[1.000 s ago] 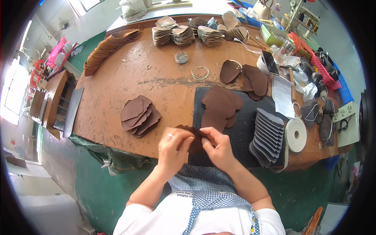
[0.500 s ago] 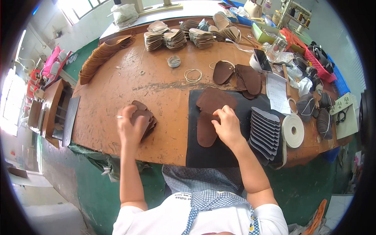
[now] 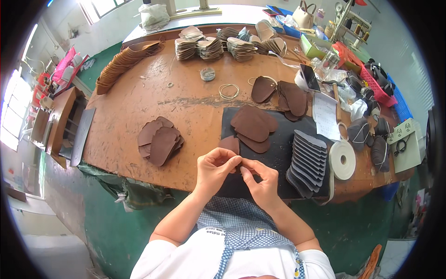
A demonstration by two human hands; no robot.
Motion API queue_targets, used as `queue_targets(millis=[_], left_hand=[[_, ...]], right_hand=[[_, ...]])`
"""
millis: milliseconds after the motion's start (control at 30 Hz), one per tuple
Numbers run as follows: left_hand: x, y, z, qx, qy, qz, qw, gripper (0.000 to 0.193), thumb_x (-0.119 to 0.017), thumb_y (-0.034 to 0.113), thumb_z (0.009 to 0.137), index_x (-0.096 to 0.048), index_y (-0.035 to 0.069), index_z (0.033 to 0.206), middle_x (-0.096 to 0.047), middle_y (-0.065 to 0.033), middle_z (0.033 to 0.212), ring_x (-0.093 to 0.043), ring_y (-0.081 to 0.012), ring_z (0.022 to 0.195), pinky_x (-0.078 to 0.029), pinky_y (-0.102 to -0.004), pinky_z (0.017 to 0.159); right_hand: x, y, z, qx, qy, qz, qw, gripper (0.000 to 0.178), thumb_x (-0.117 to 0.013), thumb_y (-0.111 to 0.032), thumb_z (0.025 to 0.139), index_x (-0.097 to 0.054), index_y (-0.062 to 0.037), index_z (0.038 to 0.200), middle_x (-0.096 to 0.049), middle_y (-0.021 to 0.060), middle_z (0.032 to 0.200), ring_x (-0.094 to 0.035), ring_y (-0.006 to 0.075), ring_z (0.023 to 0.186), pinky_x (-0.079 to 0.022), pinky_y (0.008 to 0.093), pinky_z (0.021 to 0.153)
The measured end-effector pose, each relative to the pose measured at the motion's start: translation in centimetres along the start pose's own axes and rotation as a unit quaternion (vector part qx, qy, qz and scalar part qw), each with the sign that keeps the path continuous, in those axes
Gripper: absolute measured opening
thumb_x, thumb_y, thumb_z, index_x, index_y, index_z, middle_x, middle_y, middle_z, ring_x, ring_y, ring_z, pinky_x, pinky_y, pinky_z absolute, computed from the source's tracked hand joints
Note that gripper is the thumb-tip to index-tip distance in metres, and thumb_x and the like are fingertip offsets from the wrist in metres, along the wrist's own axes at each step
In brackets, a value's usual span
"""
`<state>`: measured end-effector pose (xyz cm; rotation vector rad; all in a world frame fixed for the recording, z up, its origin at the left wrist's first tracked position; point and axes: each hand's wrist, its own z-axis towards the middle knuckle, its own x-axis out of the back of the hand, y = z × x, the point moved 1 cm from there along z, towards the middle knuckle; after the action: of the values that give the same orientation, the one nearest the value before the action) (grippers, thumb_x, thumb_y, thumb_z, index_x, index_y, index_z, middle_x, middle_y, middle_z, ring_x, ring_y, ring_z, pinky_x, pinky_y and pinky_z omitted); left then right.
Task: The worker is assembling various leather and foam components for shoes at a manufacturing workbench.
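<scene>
My left hand [image 3: 211,173] and my right hand [image 3: 262,181] meet over the near edge of a black mat [image 3: 274,160]. Between them, their fingertips pinch the near edge of a brown leather piece [image 3: 229,144]; its upper part shows beyond the left fingers and the rest is covered. Just past the hands, a small pile of rounded brown leather pieces [image 3: 253,122] rests on the mat. To the left, on bare tabletop, lies a fanned pile of similar leather pieces [image 3: 162,143].
Right of the hands stand a row of grey curved pieces [image 3: 308,160] and a roll of white tape [image 3: 343,160]. Farther back are more brown pieces [image 3: 293,98], a paper sheet [image 3: 326,115] and a phone [image 3: 309,77]. Stacked insole-shaped pieces [image 3: 210,49] line the far edge.
My left hand has left the left pile and come to the middle. My right hand has drawn nearer me. A leather piece is now lifted off the mat between both hands.
</scene>
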<state>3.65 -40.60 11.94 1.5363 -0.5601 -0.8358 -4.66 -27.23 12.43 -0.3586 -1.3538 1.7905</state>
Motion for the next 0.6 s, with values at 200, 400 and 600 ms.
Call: queue_targets(millis=[200, 400, 600], left_hand=[[0.0, 0.1, -0.8, 0.027, 0.027, 0.000, 0.999, 0.015, -0.072, 0.009, 0.093, -0.068, -0.004, 0.099, -0.069, -0.0037, 0.084, -0.065, -0.0076, 0.070, -0.054, -0.0199, 0.066], [0.4, -0.8, -0.9, 0.044, 0.031, -0.022, 0.998, 0.014, -0.071, 0.010, 0.094, -0.067, -0.003, 0.096, -0.066, -0.0007, 0.079, -0.061, -0.0061, 0.064, -0.050, -0.0195, 0.060], [8.1, 1.4, 0.3, -0.070, 0.216, -0.124, 0.966, 0.013, -0.071, 0.013, 0.093, -0.065, 0.002, 0.088, -0.056, 0.0038, 0.069, -0.048, -0.0038, 0.056, -0.039, -0.0165, 0.054]], right_hand=[[-0.5, 0.8, -0.3, -0.023, -0.001, 0.026, 0.999, 0.023, -0.066, -0.003, 0.093, -0.071, 0.0018, 0.114, -0.074, 0.0119, 0.094, -0.070, 0.0135, 0.082, -0.054, 0.0251, 0.076], [-1.0, 1.0, -0.4, -0.051, 0.012, 0.042, 0.998, 0.017, -0.068, -0.005, 0.091, -0.072, 0.0024, 0.106, -0.073, 0.0098, 0.085, -0.070, 0.0143, 0.074, -0.055, 0.0269, 0.067], [5.7, 4.4, 3.0, -0.093, 0.229, -0.065, 0.967, 0.002, -0.063, -0.001, 0.091, -0.061, 0.0002, 0.091, -0.064, 0.0038, 0.076, -0.059, 0.0094, 0.065, -0.049, 0.0258, 0.059]])
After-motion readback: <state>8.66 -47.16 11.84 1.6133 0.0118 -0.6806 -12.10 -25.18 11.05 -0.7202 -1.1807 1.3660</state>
